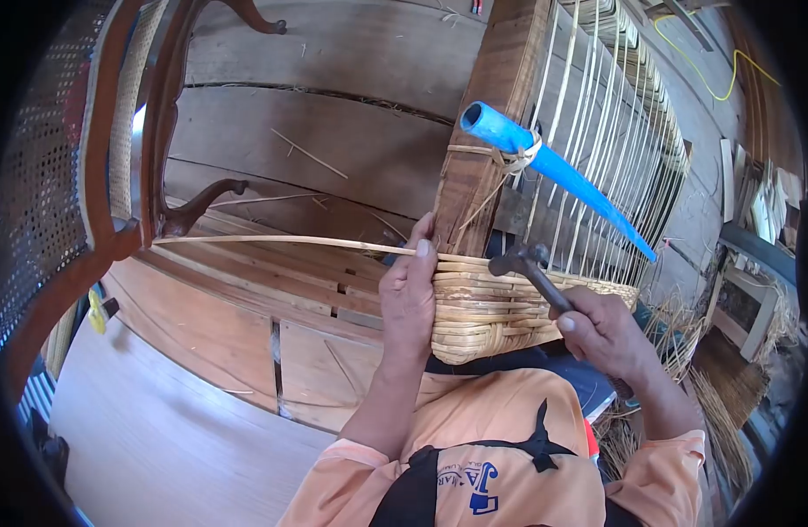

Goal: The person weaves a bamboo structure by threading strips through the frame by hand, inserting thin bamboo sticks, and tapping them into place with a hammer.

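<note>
My right hand (604, 332) is wrapped round the handle of a hammer (540, 283), its dark head over the top edge of a woven rattan basket (474, 321). At the basket's left corner, my left hand (408, 299) pinches a long rattan strand (307, 241) with the thumb. That strand runs off leftward toward a chair. Bare upright stakes (571, 114) rise from the basket's weave beside a wooden block (478, 167). Tied across the block and stakes is a blue pipe (579, 180), bound with a strip of cane.
A brown wooden chair frame with cane mesh (48, 176) stands at the left. Below it lies a pale board (175, 422). Loose fibre bundles (720, 422) and wood offcuts lie at the right. A yellow cord (716, 88) trails on the floor at the upper right.
</note>
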### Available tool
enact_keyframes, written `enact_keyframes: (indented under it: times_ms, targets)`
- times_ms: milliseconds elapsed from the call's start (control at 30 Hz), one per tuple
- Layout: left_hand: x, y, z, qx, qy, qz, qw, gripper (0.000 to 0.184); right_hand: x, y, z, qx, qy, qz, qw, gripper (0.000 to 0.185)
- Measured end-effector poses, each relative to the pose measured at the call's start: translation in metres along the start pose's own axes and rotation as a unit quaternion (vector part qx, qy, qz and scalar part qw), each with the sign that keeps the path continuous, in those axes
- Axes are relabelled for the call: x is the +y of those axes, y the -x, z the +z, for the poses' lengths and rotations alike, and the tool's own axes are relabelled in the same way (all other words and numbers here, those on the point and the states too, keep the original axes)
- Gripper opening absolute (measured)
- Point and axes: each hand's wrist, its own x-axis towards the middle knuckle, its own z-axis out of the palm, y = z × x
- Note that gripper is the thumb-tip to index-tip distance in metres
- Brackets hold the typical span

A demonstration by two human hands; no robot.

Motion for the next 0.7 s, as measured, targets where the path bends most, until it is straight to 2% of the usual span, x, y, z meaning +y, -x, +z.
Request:
enact_keyframes:
  times_ms: [133,200,233,300,333,400,533,600,700]
  targets:
    - [-0.006,-0.002,-0.003,0.001,-0.008,0.021,1.000,0.046,-0.004,0.000,0.014,0.049,0.069,-0.028,0.996,0.035]
    - [-0.008,-0.003,-0.004,0.004,-0.014,0.025,1.000,0.046,0.000,-0.002,0.021,0.131,0.087,-0.132,0.979,0.034]
    - [-0.009,-0.003,-0.004,0.007,-0.017,0.031,0.999,0.045,0.000,-0.007,0.023,0.132,0.085,-0.132,0.979,0.034]
    - [-0.006,-0.002,-0.004,0.000,-0.012,0.018,1.000,0.045,-0.001,-0.015,0.024,0.038,0.193,-0.038,0.980,0.033]
    - [-0.005,-0.001,-0.003,-0.006,-0.007,0.007,1.000,0.044,-0.003,-0.012,0.023,0.041,0.190,-0.034,0.980,0.033]
    - [-0.004,-0.001,0.000,-0.001,-0.015,0.014,1.000,0.043,-0.008,-0.007,0.019,0.074,0.091,-0.047,0.992,0.032]
    - [-0.012,-0.005,-0.006,0.009,-0.043,0.040,0.998,0.041,-0.004,-0.004,0.027,0.108,0.090,-0.050,0.989,0.033]
    - [-0.014,-0.007,-0.004,-0.004,-0.063,0.058,0.996,0.039,0.006,-0.010,0.027,0.064,0.102,-0.056,0.991,0.036]
    - [-0.014,-0.005,-0.004,0.023,-0.025,0.003,0.999,0.038,0.007,-0.003,0.028,0.096,0.064,-0.034,0.993,0.037]
